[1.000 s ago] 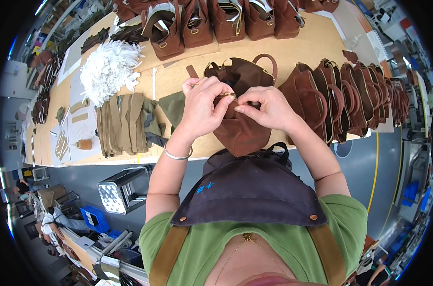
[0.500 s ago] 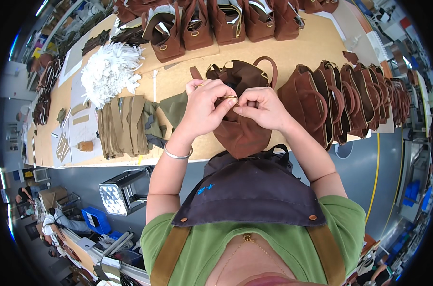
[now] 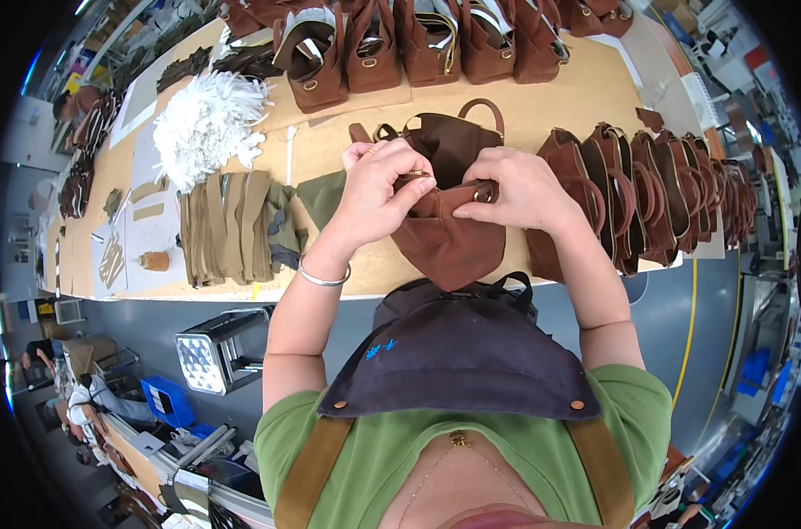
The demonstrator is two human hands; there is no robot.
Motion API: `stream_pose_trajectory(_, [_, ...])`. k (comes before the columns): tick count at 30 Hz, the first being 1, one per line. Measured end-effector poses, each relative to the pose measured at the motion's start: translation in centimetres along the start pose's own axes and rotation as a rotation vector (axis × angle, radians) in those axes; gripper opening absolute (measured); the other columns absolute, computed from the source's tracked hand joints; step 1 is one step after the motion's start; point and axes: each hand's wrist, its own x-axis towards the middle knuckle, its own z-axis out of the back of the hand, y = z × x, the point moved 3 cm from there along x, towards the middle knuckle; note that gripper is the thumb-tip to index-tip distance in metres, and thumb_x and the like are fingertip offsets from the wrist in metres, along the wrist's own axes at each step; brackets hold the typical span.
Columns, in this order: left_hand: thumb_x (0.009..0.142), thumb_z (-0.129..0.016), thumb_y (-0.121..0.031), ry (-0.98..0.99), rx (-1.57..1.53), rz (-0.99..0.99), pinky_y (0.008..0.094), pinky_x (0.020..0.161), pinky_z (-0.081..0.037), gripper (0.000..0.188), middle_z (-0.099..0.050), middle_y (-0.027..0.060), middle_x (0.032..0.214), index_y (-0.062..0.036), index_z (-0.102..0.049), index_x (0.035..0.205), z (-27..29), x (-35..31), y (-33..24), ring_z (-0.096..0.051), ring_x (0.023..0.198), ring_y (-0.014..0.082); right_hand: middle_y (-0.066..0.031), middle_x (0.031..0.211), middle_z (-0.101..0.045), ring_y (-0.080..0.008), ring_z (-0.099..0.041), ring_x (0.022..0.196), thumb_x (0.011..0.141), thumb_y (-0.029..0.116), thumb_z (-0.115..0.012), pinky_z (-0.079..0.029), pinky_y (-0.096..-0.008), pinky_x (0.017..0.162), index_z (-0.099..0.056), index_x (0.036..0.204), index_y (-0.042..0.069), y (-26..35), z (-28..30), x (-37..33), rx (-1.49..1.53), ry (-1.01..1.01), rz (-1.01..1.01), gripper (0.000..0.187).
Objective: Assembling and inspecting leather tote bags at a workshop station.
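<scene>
Head view: treat brown bag (image 3: 453, 251) at frame centre as probably light, soft and floppy, best held by upper rim (image 3: 450, 189), grip of left hand (image 3: 385, 194) and right hand (image 3: 526, 189) clamped there.

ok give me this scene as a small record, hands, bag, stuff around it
left hand: pinching the bag's rim
right hand: gripping the same rim, thumb outside
bag: brown, mouth open, dark lining showing
surface: tan table
left side: tan strips, white pile
right side: row of brown bags
far side: more brown bags
</scene>
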Motion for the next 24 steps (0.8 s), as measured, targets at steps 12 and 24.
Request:
stream_pose_trajectory(12, [0.08, -0.073, -0.016, 0.134, 0.204, -0.188, 0.0395, 0.095, -0.027, 0.016, -0.063, -0.0002, 0.094, -0.0153, -0.068, 0.095, 1.9, 0.9, -1.8, -0.057, 0.092, 0.0185, -0.0107, 0.089, -0.064, -0.0307, -0.064, 0.089, 0.072, 0.04, -0.08, -0.051, -0.0428, 0.074, -0.069, 0.097, 0.004, 2.3, 0.8, 0.8, 0.042, 0.186, 0.009, 0.045])
stream_pose_trajectory(24, [0.082, -0.075, -0.023, 0.468, 0.19, -0.084, 0.0341, 0.079, -0.031, 0.017, -0.064, -0.0077, 0.071, -0.0192, -0.066, 0.096, 0.4, 1.4, -0.9, -0.055, 0.071, 0.0158, -0.0118, 0.082, -0.065, -0.0269, -0.064, 0.074, 0.083, 0.021, -0.069, -0.05, -0.0384, 0.068, -0.073, 0.099, 0.003, 1.4, 1.6, 0.5, 0.286, 0.256, 0.117, 0.024])
